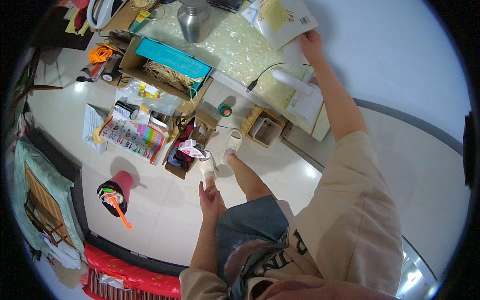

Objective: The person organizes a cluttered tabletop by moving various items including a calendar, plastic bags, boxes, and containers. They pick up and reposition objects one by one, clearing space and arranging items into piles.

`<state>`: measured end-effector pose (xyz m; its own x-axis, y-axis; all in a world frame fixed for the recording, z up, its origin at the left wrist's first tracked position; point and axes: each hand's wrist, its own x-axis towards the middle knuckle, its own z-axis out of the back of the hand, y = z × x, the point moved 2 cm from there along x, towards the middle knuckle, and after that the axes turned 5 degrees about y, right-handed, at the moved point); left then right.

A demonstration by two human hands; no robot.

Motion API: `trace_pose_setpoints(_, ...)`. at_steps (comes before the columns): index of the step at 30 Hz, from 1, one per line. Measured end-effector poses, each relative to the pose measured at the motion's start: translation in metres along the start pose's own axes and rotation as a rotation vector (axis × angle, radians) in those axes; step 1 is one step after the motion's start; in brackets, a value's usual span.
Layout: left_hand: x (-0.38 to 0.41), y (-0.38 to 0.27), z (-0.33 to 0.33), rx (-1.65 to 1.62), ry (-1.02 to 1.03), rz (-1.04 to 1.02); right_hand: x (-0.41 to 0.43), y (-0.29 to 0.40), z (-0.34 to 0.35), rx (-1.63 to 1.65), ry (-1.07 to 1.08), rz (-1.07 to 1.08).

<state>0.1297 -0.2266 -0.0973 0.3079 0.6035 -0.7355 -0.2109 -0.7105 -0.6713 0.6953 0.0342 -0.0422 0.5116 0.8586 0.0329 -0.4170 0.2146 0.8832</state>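
My right hand [311, 43] grips the lower right corner of a thin white booklet [287, 20] with a yellow panel and a barcode. It holds the booklet above the right end of a table [232, 50] with a crinkled, shiny cover. Below that hand, a white device with a rounded arm [294, 84] rests on the table, and a black cable plug [252, 85] lies by the front edge. Farther left on the table is a metal jar [193, 24]. My left hand [209, 198] hangs over the floor beside my leg, holding nothing, its fingers partly spread.
An open cardboard box [129, 63] of raffia-like strands sits left of my feet. Around it are a number chart [138, 140], a carton of cloth items [183, 150] and a green bottle [225, 110]. A pink bin [125, 180] and a plastic container [266, 131] also occupy the floor.
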Motion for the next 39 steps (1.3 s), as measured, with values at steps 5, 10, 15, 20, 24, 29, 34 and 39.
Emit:
trace_pose_setpoints(5, 0.007, -0.034, -0.015, -0.121, 0.076, -0.097, -0.083, 0.085, -0.014, -0.293, 0.088, 0.103)
trace_pose_setpoints(10, 0.000, -0.143, -0.038, -0.451, 0.329, -0.261, -0.204, 0.187, -0.078, -0.806, 0.470, 0.257)
trace_pose_setpoints(15, -0.020, -0.138, -0.002, -1.158, 0.294, -0.276, -0.334, 0.218, -0.164, -0.663, 0.712, 0.783)
trace_pose_setpoints(20, -0.030, -0.085, 0.062, -0.930, -0.232, 0.216, -0.401, 0.212, -0.230, -0.563, 0.863, 0.851)
trace_pose_setpoints(24, -0.019, -0.038, 0.119, -0.826, -0.215, 0.185, -0.430, 0.203, -0.253, -0.486, 0.900, 0.751)
trace_pose_setpoints(29, 0.048, -0.059, 0.176, -0.705, -0.279, -0.006, -0.367, 0.212, -0.209, -0.454, 0.786, 0.499)
trace_pose_setpoints(34, 0.116, -0.032, 0.262, -0.469, -0.583, 0.052, -0.260, 0.161, -0.128, -0.511, 0.419, 0.120)
trace_pose_setpoints(39, 0.113, -0.017, 0.249, -0.257, -0.525, -0.012, -0.116, 0.039, -0.057, -0.424, 0.112, -0.296)
